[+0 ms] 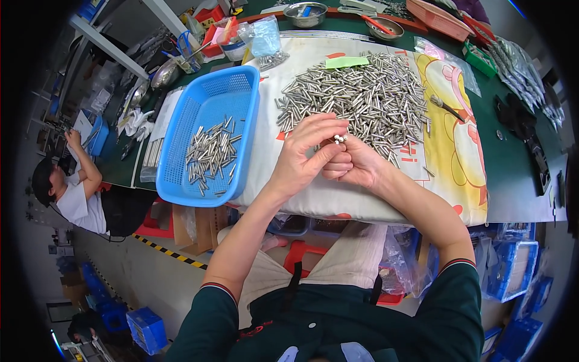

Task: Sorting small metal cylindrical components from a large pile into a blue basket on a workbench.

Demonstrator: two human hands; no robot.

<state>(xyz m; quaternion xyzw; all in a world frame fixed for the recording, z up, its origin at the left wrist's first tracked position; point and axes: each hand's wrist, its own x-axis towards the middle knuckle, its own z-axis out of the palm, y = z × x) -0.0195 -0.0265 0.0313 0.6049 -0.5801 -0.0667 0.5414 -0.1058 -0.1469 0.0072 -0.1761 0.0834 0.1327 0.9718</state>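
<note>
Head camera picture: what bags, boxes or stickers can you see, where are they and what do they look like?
Green paper slip: on top of the metal pin pile, flat, pale green.
Clear plastic bag: behind the blue basket, crinkled, bluish.
Cardboard box: under the table edge, brown.
Blue boxes: floor, right, partly wrapped in clear plastic.

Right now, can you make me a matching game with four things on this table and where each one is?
Things:
1. blue basket
2. big pile of metal pins
3. green paper slip
4. small bundle of pins

Places:
A. lying on the far edge of the big pile
B. pinched between the left hand and right hand
C. at the left of the cloth, with a few pins inside
D. spread over the white cloth beyond the hands

Pairs: 1-C, 2-D, 3-A, 4-B
</note>
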